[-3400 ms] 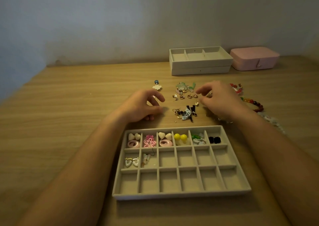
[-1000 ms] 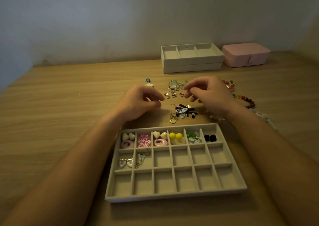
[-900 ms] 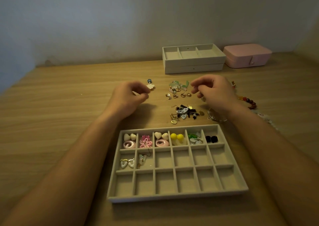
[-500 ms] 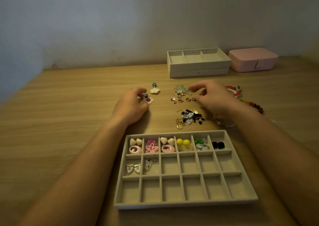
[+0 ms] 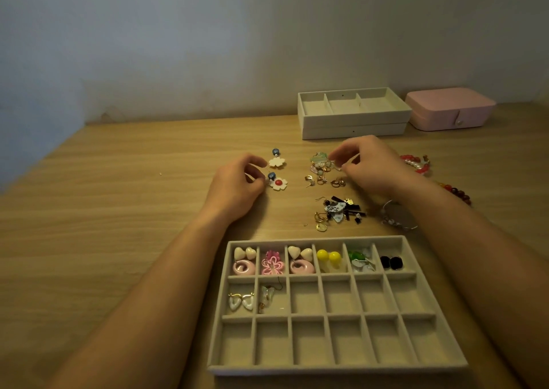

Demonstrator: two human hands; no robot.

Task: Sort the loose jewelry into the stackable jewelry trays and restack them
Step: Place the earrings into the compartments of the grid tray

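A beige compartment tray point(image 5: 341, 342) lies nearest me; its top row and two cells of the second row hold earrings. Two white flower earrings lie beyond it: one with a red centre point(image 5: 278, 183) and one face down point(image 5: 277, 162). My left hand point(image 5: 236, 188) rests on the table with curled fingers, its fingertips pinching the hook end of the red-centred earring. My right hand point(image 5: 377, 166) reaches into a pile of small green and gold earrings point(image 5: 319, 163), thumb and forefinger pinching a piece there. A second pile of dark and gold earrings point(image 5: 338, 210) lies in front of it.
Two stacked beige trays point(image 5: 353, 124) stand at the back by the wall, a closed pink jewelry box point(image 5: 448, 111) to their right. Red and white bead bracelets point(image 5: 416, 163), a dark red bracelet point(image 5: 456, 192) and a silver chain point(image 5: 398, 216) lie beside my right forearm.
My left hand carried the red-centred flower earring left and set it down below the other flower earring. My right hand moved up from the lower pile to the green and gold pile.
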